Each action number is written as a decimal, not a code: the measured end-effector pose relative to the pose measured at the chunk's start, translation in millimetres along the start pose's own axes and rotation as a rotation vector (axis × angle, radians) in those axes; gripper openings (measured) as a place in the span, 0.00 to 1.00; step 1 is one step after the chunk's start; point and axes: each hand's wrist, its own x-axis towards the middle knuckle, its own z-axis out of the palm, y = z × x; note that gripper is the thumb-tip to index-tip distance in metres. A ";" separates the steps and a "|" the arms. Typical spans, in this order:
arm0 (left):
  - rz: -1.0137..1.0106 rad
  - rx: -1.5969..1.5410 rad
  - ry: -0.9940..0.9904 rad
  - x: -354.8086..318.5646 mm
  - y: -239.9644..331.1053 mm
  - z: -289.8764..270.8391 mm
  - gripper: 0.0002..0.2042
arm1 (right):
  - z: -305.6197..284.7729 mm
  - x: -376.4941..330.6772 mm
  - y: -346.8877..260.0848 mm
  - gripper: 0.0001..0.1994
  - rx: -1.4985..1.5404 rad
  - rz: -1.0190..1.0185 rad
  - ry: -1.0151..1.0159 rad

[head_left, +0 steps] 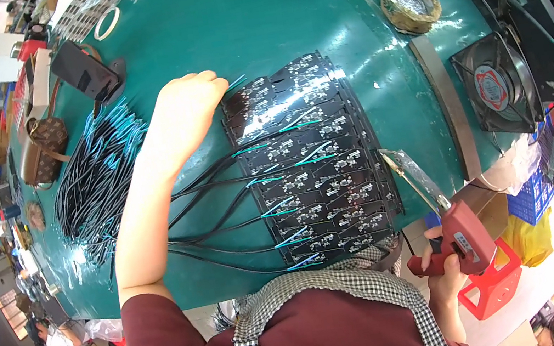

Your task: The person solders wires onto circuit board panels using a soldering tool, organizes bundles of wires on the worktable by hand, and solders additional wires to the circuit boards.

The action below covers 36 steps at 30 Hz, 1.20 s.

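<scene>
My right hand (445, 269) is wrapped round the grip of a red soldering gun (469, 234). The gun's long metal tip points up and left, just off the right edge of the black circuit-board panel (321, 159). My left hand (189, 111) is closed at the panel's far left corner, gripping a cable whose thin blue lead end (236, 83) sticks out past my fingers; the rest of it is hidden. Several black cables (214, 186) run from the left onto the panel's nearer rows, their blue and green leads lying on the boards.
A large bundle of black cables (97, 189) lies left of my forearm. Beyond it are a phone on a stand (84, 69) and a brown bag (44, 147). On the right are a metal bar (446, 108), a fan (496, 83) and a crusted round pot (411, 4). A red stool (498, 283) stands below.
</scene>
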 end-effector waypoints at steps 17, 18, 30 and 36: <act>0.196 -0.069 0.524 -48.9 84.3 -0.6 0.13 | -0.5 3.2 -2.3 0.37 -0.003 0.036 -0.046; 0.227 -0.089 0.409 -53.1 95.0 -0.9 0.14 | -1.3 2.4 -1.8 0.37 0.000 0.039 -0.062; 0.426 -0.057 0.462 -44.9 133.4 29.1 0.16 | 3.7 0.2 -3.6 0.37 0.042 0.165 -0.186; 0.396 -0.126 0.431 -43.6 132.0 30.5 0.17 | 6.6 2.4 -7.7 0.40 0.023 0.199 -0.173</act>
